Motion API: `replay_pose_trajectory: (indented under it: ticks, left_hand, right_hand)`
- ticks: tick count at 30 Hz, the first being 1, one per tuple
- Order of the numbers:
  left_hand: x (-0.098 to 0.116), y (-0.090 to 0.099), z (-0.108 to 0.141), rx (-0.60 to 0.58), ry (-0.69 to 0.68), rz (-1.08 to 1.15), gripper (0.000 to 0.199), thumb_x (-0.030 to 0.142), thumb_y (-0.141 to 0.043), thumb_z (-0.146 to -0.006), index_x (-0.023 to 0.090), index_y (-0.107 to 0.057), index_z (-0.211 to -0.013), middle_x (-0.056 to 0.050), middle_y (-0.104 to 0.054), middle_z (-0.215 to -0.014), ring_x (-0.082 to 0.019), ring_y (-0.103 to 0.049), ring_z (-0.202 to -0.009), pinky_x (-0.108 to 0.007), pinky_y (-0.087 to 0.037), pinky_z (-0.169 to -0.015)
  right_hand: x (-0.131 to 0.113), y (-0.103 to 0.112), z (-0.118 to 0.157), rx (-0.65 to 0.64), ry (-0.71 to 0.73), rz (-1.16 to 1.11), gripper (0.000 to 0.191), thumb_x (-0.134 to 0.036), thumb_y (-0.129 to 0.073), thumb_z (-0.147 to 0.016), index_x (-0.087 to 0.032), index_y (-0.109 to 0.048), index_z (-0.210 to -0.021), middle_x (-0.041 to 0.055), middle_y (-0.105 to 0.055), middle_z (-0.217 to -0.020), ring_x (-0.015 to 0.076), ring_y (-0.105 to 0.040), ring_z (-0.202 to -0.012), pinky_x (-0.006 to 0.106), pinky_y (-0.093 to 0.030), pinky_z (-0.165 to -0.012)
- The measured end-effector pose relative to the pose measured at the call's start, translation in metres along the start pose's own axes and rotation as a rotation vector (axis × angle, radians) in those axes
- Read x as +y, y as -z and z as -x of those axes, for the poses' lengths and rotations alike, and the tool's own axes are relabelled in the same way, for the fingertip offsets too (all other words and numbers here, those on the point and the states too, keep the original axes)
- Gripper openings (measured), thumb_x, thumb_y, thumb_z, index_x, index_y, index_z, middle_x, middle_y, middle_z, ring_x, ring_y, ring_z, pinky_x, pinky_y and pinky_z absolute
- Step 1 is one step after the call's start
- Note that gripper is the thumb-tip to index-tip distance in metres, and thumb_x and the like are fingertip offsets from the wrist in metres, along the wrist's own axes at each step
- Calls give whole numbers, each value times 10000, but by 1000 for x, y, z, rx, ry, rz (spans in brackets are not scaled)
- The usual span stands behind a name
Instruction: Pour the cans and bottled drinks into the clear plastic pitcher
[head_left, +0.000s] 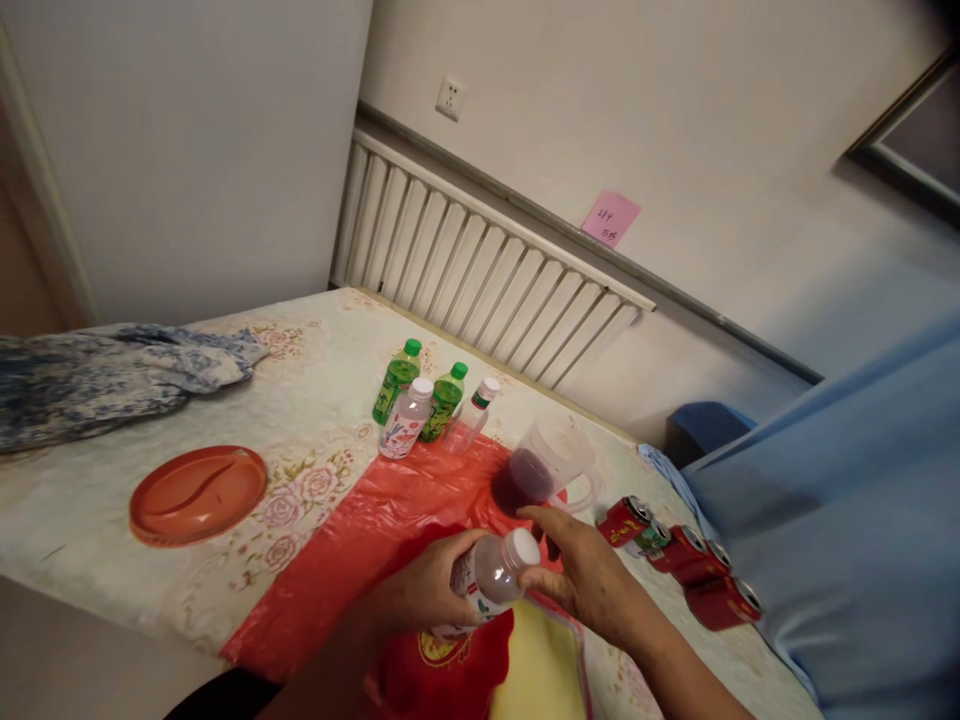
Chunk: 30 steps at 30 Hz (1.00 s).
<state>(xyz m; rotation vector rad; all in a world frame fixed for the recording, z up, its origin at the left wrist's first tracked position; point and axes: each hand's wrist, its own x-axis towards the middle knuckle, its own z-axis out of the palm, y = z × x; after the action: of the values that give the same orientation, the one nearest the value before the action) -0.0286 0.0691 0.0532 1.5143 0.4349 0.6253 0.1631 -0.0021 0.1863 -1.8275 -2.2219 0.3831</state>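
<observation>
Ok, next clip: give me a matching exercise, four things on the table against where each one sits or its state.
Things:
1. red plate
2. jug
3. cans
4. white-capped bottle

Places or states:
A. lying on their sides, right of the hands
B. held in the left hand, right hand at its cap
C. alone at the left of the table
D. clear, with dark liquid at the bottom

Pairs: 1-C, 2-D, 3-A, 4-B
</observation>
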Motion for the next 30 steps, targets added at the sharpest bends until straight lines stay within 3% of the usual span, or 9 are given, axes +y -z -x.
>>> replay_pose_trajectory:
  ticks: [3, 6, 8, 11, 15, 18, 23, 26, 30]
  left_hand:
    - [2, 1, 1, 0, -3, -13, 655, 124, -715, -580, 250, -611, -1215, 8, -686, -1088, -215, -614, -963, -284, -472, -795]
    - [4, 0, 2, -13, 25, -13, 663, 143, -719, -584, 246, -603, -1228, 1, -688, -1078, -222, -616, -967, -289, -474, -794]
    - [5, -1, 2, -24, 27, -10, 647, 148, -713, -586, 244, -604, -1217, -2, -684, -1064, -211, -618, -936, -281, -472, -769]
    - [3, -2, 2, -19, 39, -15, 637, 142, -701, -587, 253, -602, -1207, 12, -678, -1025, -183, -612, -871, -263, -463, -732]
    - [-1, -2, 0, 15, 30, -32, 640, 152, -707, -594, 250, -601, -1217, 5, -688, -1071, -197, -612, -917, -265, -474, -754]
    - [-4, -2, -2, 15, 5, -28, 671, 140, -702, -577, 243, -596, -1231, -14, -693, -1122, -220, -622, -969, -278, -482, -787]
    - [-1, -4, -2, -2, -4, -37, 648, 138, -700, -600, 256, -598, -1229, -3, -698, -1085, -207, -624, -941, -271, -475, -767]
    - [5, -4, -2, -22, 7, 6, 629, 134, -687, -592, 252, -597, -1204, 6, -697, -1069, -198, -628, -919, -264, -478, -751]
    - [10, -4, -3, -11, 23, 38, 631, 121, -675, -581, 236, -590, -1195, -5, -689, -1102, -214, -628, -977, -271, -488, -805]
  right_hand:
    - [-1, 7, -1, -42, 50, -129, 491, -338, -749, -836, -238, -618, -1298, 71, -671, -1140, 210, -622, -986, 326, -472, -866]
    - [-4, 3, -3, -27, 3, -120, 247, -266, -727, -829, -213, -703, -1068, 32, -681, -952, 182, -614, -856, 292, -463, -770]
    - [-2, -6, -2, 44, -66, -48, 194, -328, -752, -799, -177, -682, -898, 12, -653, -809, 170, -573, -730, 278, -421, -661]
    - [5, -21, 0, 143, -132, -24, 361, -520, -707, -812, -173, -615, -776, -7, -599, -677, 156, -505, -612, 276, -353, -574]
    - [16, -27, 5, 112, -104, -275, 562, -620, -680, -795, -162, -654, -1119, 51, -701, -888, 208, -613, -758, 307, -462, -673]
    - [18, -26, 8, 91, -96, -388, 660, -526, -742, -758, -185, -606, -1307, 96, -697, -1151, 257, -631, -973, 360, -493, -836]
    - [13, -29, 7, 143, -119, -373, 289, -320, -722, -757, -191, -718, -1015, 20, -653, -862, 171, -550, -732, 282, -439, -652]
    - [10, -33, 6, 220, -129, -340, 206, -301, -720, -737, -175, -705, -899, -11, -561, -743, 154, -504, -676, 271, -405, -614]
    - [11, -42, 8, 234, -217, -454, 497, -254, -766, -649, -168, -667, -1128, 56, -667, -994, 211, -603, -852, 311, -482, -737]
